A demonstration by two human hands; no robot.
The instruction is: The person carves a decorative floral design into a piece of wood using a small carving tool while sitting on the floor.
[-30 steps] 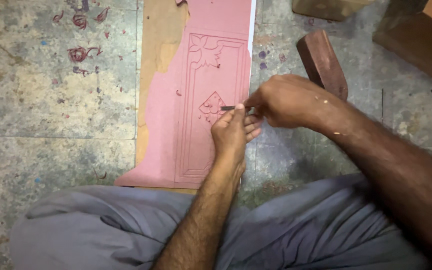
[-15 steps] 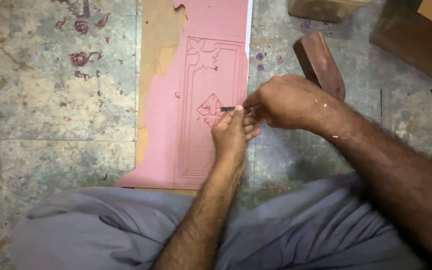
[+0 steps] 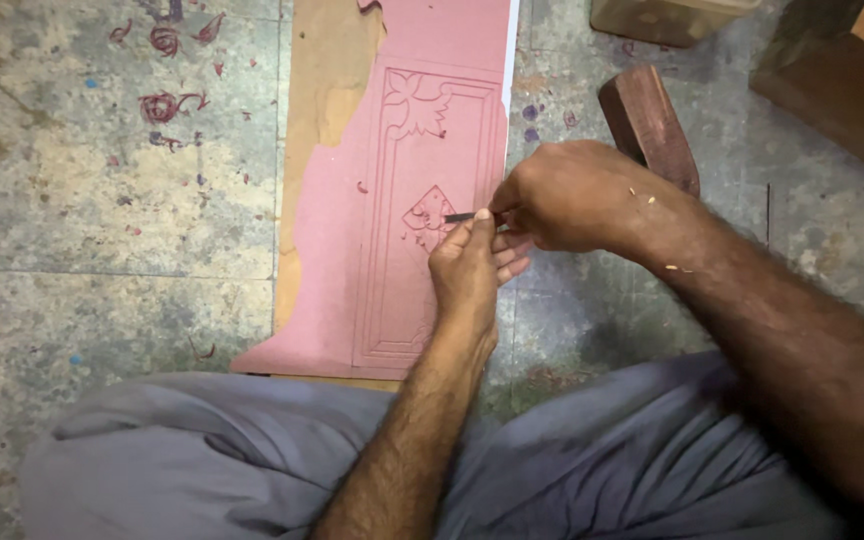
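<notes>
A long wooden board [image 3: 327, 120] covered with a pink sheet [image 3: 337, 250] lies on the floor in front of me. Carved lines on the pink sheet form a rectangular border with a leaf motif at its top corner. My right hand [image 3: 572, 195] grips a thin dark carving tool [image 3: 462, 216], whose tip rests on a small diamond-shaped carving mid-panel. My left hand [image 3: 467, 275] lies on the sheet just below, with the thumb pressed against the tool's shaft. The tool's handle is hidden inside my right fist.
A dark reddish wooden block [image 3: 647, 125] lies to the right of the board. Wooden boxes [image 3: 842, 70] stand at the top right. The stone floor [image 3: 102, 230] bears red scribbles. My grey-clad legs [image 3: 212, 460] fill the bottom.
Both hands and the tool stay at the same spot on the diamond carving; only slight shifts of the view and fingers show.
</notes>
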